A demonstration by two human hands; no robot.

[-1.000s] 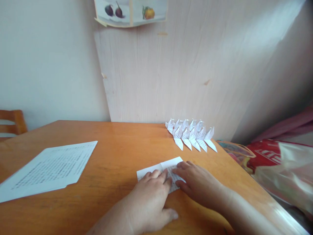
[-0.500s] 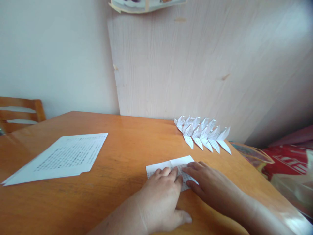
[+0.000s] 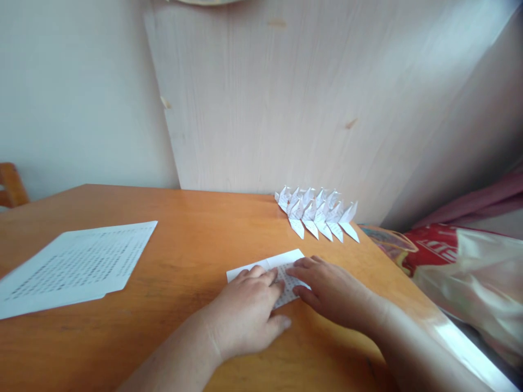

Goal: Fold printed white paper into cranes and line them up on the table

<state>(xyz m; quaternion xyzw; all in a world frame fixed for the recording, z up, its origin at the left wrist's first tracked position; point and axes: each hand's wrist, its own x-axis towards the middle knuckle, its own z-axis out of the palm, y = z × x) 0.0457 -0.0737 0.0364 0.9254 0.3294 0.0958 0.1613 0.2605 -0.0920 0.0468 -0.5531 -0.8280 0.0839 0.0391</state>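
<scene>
A folded sheet of printed paper [image 3: 288,283] lies flat on the wooden table, with a plain white strip along its far edge. My left hand [image 3: 251,305] rests palm down on its left part, fingers laid over the paper and thumb out to the side on the near side. From the right, my right hand [image 3: 327,286] touches the paper's right part with its fingers stretched out. Between the two hands some rows of print show. Both hands cover much of the sheet, including most of its near edge.
Several folded paper pieces [image 3: 318,215] with upright points stand in two rows at the table's back right. A stack of printed sheets [image 3: 81,261] lies on the left of the table [image 3: 183,228]. Bags [image 3: 453,256] sit beyond the right edge; a chair [image 3: 14,185] stands far left.
The camera view has turned to the right, so everything appears further left. Both hands stay on the folded paper in nearly the same pose.
</scene>
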